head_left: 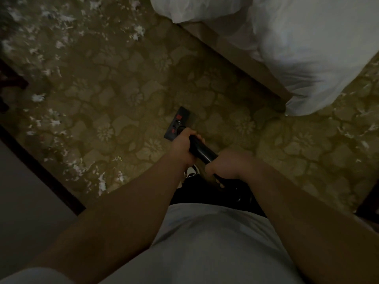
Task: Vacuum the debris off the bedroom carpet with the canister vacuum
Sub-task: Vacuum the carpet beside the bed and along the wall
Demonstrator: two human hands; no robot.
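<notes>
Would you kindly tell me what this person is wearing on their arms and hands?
The left forearm and right forearm are bare. The left hand and right hand wear no gloves, and no watch or ring shows. A pale sleeve tops the left arm.

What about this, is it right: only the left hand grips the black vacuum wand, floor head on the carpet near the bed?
No. The head view shows both the left hand and the right hand gripping the vacuum wand; the floor head is on the carpet near the bed.
</notes>
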